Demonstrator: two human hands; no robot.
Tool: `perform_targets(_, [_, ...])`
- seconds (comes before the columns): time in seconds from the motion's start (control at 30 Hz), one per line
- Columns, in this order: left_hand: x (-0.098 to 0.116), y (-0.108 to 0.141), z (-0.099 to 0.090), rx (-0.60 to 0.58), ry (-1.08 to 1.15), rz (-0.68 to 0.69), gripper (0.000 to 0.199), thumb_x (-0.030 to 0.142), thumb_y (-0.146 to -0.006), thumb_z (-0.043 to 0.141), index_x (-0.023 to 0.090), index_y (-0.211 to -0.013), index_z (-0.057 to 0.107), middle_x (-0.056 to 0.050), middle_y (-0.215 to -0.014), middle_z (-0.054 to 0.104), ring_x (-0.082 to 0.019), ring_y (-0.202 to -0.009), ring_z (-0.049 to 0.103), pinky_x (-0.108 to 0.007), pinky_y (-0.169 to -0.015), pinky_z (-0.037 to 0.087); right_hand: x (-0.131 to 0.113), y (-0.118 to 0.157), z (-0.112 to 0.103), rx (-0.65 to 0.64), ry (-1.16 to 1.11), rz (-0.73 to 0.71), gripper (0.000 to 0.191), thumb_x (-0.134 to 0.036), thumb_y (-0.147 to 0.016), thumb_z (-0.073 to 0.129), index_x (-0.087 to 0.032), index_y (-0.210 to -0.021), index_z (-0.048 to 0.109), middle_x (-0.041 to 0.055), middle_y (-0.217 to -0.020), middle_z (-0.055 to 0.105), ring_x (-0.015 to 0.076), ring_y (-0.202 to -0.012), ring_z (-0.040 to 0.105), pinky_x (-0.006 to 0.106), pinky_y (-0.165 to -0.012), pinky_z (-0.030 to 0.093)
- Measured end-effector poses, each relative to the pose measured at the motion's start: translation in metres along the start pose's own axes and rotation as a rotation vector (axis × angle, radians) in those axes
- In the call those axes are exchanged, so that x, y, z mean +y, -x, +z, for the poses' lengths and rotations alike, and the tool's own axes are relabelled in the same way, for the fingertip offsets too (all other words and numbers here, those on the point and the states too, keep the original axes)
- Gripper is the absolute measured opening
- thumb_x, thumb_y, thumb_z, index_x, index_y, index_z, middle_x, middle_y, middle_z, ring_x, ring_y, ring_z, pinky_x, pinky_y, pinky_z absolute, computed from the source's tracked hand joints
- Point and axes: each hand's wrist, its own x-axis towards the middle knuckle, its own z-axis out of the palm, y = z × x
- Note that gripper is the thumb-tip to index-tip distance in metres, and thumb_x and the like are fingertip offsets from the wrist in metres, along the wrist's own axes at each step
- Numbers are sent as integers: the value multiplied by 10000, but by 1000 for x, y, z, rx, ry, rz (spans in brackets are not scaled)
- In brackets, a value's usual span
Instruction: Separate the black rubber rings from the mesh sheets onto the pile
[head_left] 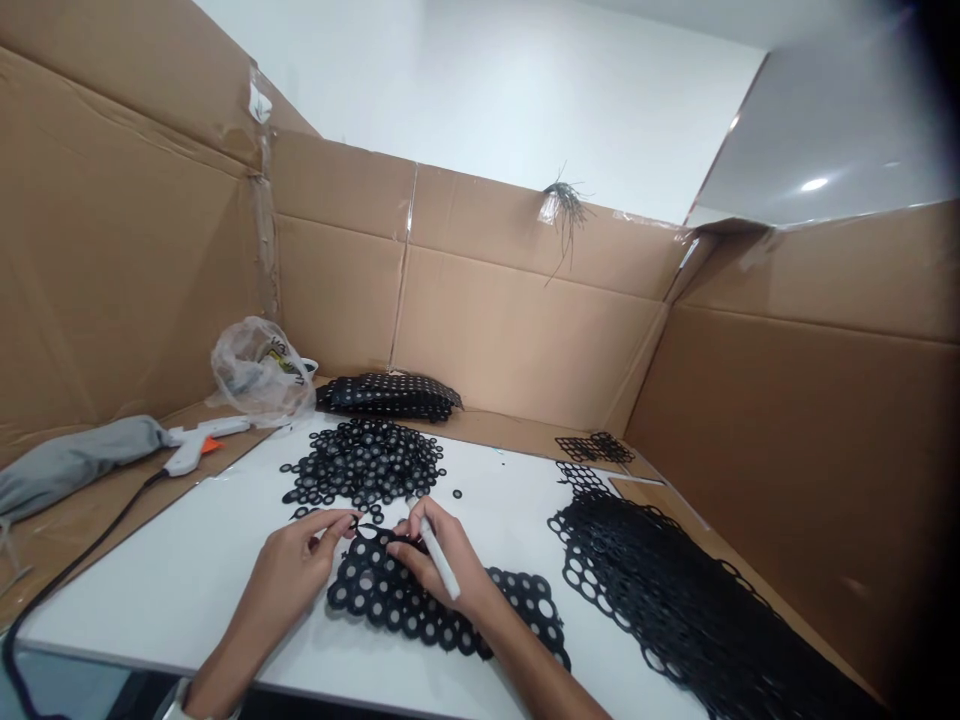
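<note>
A black mesh panel of joined rings lies on the white board in front of me, pale discs showing in many of its holes. At its upper left corner my left hand is closed, thumb and forefinger pinching the black edge. My right hand is closed around a slim white pen-like tool, which slants across it; its fingertips also touch the panel's upper edge. Just beyond both hands is a heap of small loose black rings. The tool's far tip is partly hidden by fingers.
A large stack of black ring mesh covers the right side. Folded dotted black panels and a clear plastic bag sit at the back. A white glue gun with a cord lies left. Cardboard walls surround the white board.
</note>
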Motion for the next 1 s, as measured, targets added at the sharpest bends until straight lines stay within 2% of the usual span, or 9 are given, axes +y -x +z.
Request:
perform_targets(0.13, [-7,0,-6,106,-37,-75,449,550,-982,523,254,-1068,850,-28,-911,870,-246,-646,730,-314,-657,571,-2,2,-5,-22,52,27,255,-215,-880,733,-253,-928,485,17,-996,710,224,-882,651,334,-819,494])
perform_targets(0.23, [-8,1,-9,109,-40,-65,524,621,-987,521,282,-1257,815,-26,-1063,874,-224,-610,698,-317,-634,565,-3,3,-10,-47,86,49,249,-238,-882,754,-251,-973,522,15,-1025,713,224,-903,653,319,-803,480])
perform_targets(0.37, [0,5,-7,43,-53,1,581,636,-970,587,282,-1405,738,-57,-1275,826,-203,-587,644,-344,-665,574,-4,3,-21,-86,126,86,287,-240,-821,819,-242,-971,574,-3,-992,687,195,-822,604,284,-726,441])
perform_targets(0.47, [9,10,-1,-12,-61,64,516,625,-1028,532,275,-1335,753,-69,-1280,806,-208,-635,651,-355,-734,576,-2,4,-28,-92,129,103,285,-216,-791,834,-235,-923,582,-8,-950,681,193,-814,582,282,-734,438])
perform_targets(0.6, [23,11,10,-213,-39,202,378,578,-1035,592,316,-1172,828,-47,-1168,816,-244,-846,749,-336,-835,581,4,6,-39,-105,89,126,267,-203,-793,815,-240,-918,583,-18,-895,676,183,-760,586,277,-705,450])
perform_targets(0.67, [31,4,19,-304,-29,267,319,527,-1022,642,322,-1155,849,-57,-1143,813,-274,-993,767,-338,-893,569,8,5,-46,-94,81,130,262,-192,-788,799,-241,-921,579,-24,-876,667,175,-733,584,272,-685,449])
perform_targets(0.73, [40,-10,28,-374,-20,323,287,487,-1013,667,328,-1159,857,-61,-1112,809,-287,-1048,761,-339,-909,551,11,1,-54,-73,89,116,258,-178,-774,791,-237,-920,587,-22,-880,665,171,-731,581,270,-686,447])
perform_targets(0.87, [53,-48,53,-466,16,405,231,446,-980,708,316,-1072,876,-55,-1022,802,-280,-981,755,-335,-867,536,18,-8,-66,29,116,52,259,-205,-773,798,-236,-895,571,-31,-825,623,169,-720,547,267,-681,437])
perform_targets(1.0, [57,-80,84,-485,104,422,299,498,-992,694,284,-1117,862,-81,-1091,809,-284,-989,758,-379,-893,563,25,-12,-72,180,130,-12,286,-273,-813,785,-244,-886,509,-33,-797,597,176,-720,535,283,-701,454])
